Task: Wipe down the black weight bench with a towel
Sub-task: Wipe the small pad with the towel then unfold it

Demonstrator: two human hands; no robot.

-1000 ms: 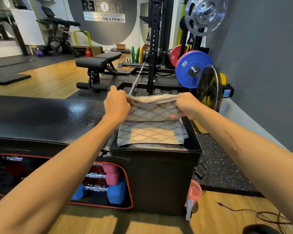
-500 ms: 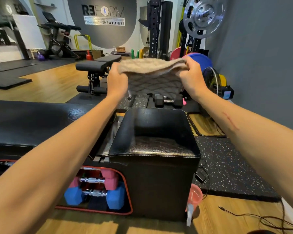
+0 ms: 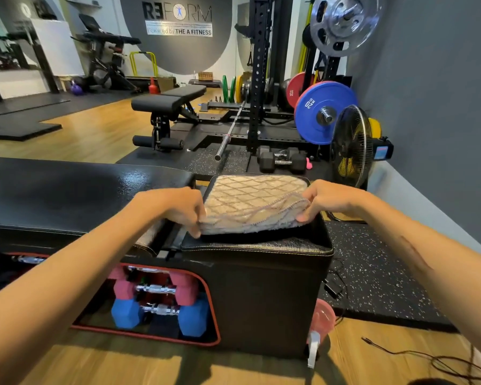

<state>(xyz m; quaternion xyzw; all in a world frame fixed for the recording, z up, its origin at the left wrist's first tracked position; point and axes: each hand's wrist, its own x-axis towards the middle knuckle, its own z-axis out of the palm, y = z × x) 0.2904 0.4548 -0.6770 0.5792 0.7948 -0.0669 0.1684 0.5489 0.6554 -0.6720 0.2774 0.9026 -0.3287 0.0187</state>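
A beige towel (image 3: 250, 204) with a diamond pattern lies folded on the small right-hand pad of the black weight bench (image 3: 67, 195). My left hand (image 3: 178, 208) pinches the towel's near left corner. At the near right corner my right hand (image 3: 331, 200) holds the towel's edge between thumb and fingers. The near edge of the towel is lifted a little off the pad, while its far part rests on the leather. The long left section of the bench shines as if wet.
Pink and blue dumbbells (image 3: 161, 304) sit in the bench's open storage. A fan (image 3: 350, 145), a blue weight plate (image 3: 321, 112), a barbell (image 3: 231, 132), black dumbbells (image 3: 281, 159) and a second bench (image 3: 167, 102) stand beyond. Cables (image 3: 428, 357) lie on the floor at right.
Both hands lifted the towel high off the pad, then brought it back down. It now lies folded on the pad with my hands at its near corners.
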